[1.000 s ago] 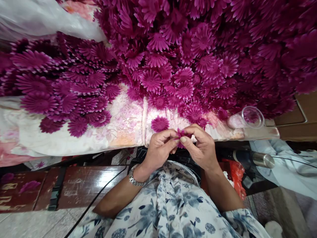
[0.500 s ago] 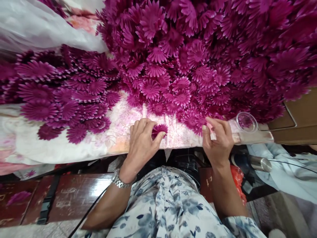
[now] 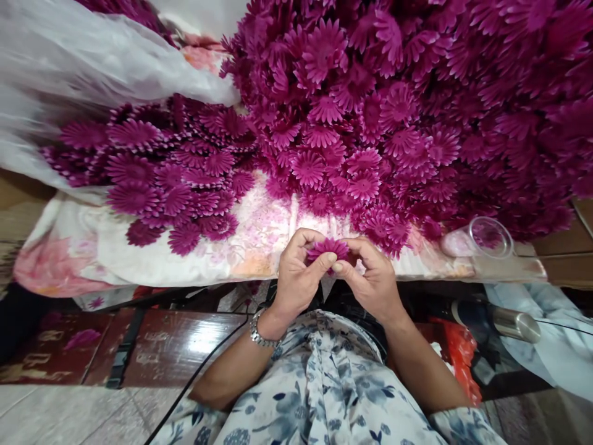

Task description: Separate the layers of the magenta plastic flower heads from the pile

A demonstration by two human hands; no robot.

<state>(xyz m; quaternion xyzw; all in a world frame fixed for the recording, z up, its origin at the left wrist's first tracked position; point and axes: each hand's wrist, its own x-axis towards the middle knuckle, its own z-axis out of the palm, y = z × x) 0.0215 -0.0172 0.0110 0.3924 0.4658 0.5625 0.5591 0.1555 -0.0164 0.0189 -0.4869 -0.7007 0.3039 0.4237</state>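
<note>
A magenta artificial flower head (image 3: 328,248) is held between both hands at the table's front edge. My left hand (image 3: 300,270), with a metal watch at its wrist, pinches the flower from the left, thumb over the petals. From the right, my right hand (image 3: 368,275) closes thumb and fingers on the same flower. Whether another small part is in the right fingers is hidden. Just beyond the hands rises a large heap of magenta flower heads (image 3: 364,164). Stacked flower heads (image 3: 176,179) lie in rows to the left.
A clear plastic cup (image 3: 491,238) lies on its side at the right of the flower-print cloth (image 3: 222,259). White plastic sheeting (image 3: 115,55) covers the back left. Below the table are a reddish-brown bench (image 3: 180,346) and a metal-ended flask (image 3: 516,324) at right.
My right hand has moved left from the near edge of the heap to meet my left hand at the flower. The view has shifted, so the scene sits farther right.
</note>
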